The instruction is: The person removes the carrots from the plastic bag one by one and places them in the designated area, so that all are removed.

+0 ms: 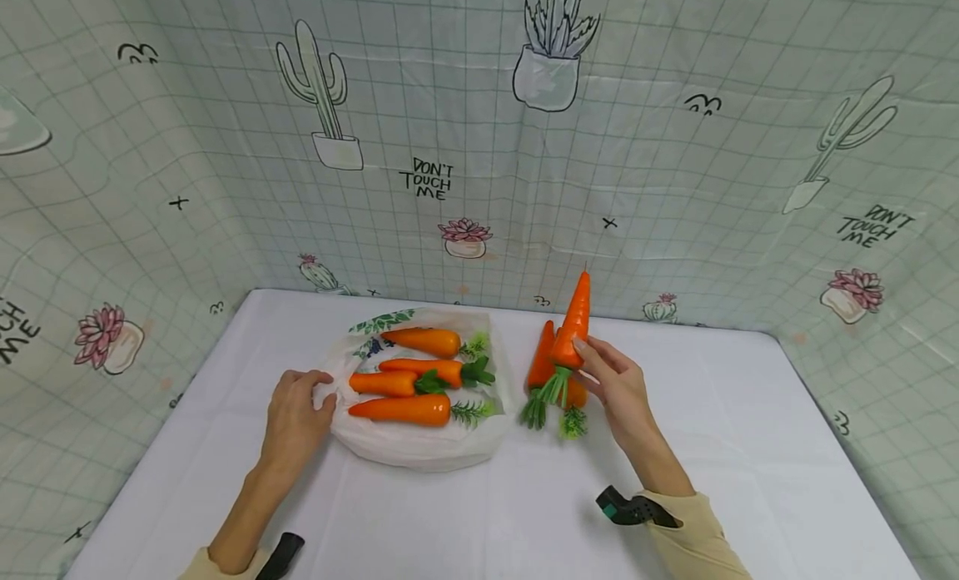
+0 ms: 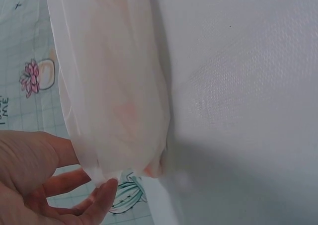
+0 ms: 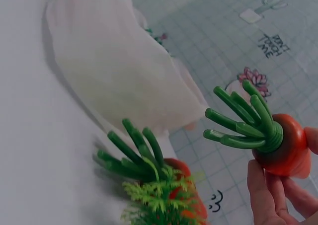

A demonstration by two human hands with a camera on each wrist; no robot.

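1. The right hand grips a carrot near its thick end, thumb on one side and fingers on the other, clamped on it
2. That carrot is held up at a slight tilt, thin tip upward, its stubby green stalks pointing down; in the right wrist view these stalks spread out from the orange top
3. The left hand is at the near-left edge of a white plastic bag, its fingers bent and its thumb and fingertips pinching the rim
4. Four more carrots lie in the open bag, roughly in rows, tips to the left and greens to the right: a top one, a second one, a shorter third one and a bottom one
5. Right of the bag, below the held carrot, a carrot with green stalks lies on the table beside a carrot with feathery leaves, which is partly hidden
6. Green leaves and dark fruit are printed on the bag
7. A white cloth covers the table; behind it hangs a gridded curtain printed with potted plants and "DON'T TOUCH ME"
8. Both sleeves are beige, and a dark strap circles the right wrist
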